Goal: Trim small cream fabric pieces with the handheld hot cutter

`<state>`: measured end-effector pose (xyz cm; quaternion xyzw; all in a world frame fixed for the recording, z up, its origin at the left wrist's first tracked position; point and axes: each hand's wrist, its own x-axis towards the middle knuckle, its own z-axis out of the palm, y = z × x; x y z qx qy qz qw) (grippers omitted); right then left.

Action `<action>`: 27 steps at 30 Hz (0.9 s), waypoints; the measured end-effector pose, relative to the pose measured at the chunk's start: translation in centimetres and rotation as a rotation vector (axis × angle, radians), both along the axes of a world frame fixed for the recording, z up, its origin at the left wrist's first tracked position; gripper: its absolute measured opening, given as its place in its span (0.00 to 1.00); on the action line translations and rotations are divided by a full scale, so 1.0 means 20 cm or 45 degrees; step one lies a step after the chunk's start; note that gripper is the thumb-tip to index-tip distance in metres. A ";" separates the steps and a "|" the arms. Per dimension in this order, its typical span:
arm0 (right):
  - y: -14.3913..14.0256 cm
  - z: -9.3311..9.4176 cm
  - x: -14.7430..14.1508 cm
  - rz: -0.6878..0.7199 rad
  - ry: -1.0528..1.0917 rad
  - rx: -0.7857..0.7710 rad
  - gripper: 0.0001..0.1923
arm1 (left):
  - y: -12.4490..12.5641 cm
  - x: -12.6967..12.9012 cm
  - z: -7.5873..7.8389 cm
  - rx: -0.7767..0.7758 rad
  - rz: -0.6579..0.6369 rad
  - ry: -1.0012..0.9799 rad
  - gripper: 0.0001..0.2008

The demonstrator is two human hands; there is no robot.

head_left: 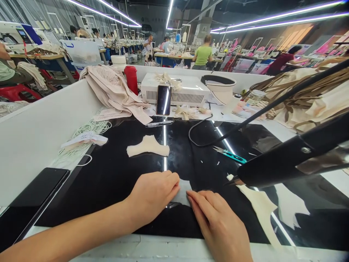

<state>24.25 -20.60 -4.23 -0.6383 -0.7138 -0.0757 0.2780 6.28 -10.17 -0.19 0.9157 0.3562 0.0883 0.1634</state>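
Note:
Between my hands, low over the glossy black work surface (114,189), is a small piece of thin whitish fabric (183,193). My left hand (154,196) is curled closed on its left side, hiding that part of the piece. At the right edge, the thumb and fingers of my right hand (215,214) pinch the fabric. Just beyond them lies a stack of cream cut fabric pieces (148,146) with a curved outline. More cut pieces, one cream (257,205) and one white (290,205), lie to the right of my right hand.
A dark tool arm with a pointed tip (286,160) reaches in from the right, its black cable (231,131) looping across. Teal snips (231,155) lie near it. A phone (164,100) leans against a white vented box (188,91). Beige garments (114,91) and a red cup (131,80) stand behind.

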 end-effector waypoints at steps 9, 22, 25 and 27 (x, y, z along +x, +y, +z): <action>0.01 0.00 0.00 0.007 -0.008 0.016 0.14 | 0.00 0.01 -0.01 -0.010 0.019 0.000 0.09; 0.03 0.03 -0.02 0.008 -0.071 0.086 0.15 | 0.00 0.01 -0.04 0.349 -0.095 0.085 0.13; 0.03 0.04 -0.03 -0.002 -0.105 0.103 0.16 | -0.01 0.00 -0.04 0.481 -0.250 0.037 0.14; 0.03 0.04 -0.04 -0.012 -0.120 0.111 0.17 | -0.03 0.00 -0.04 0.475 -0.351 -0.041 0.13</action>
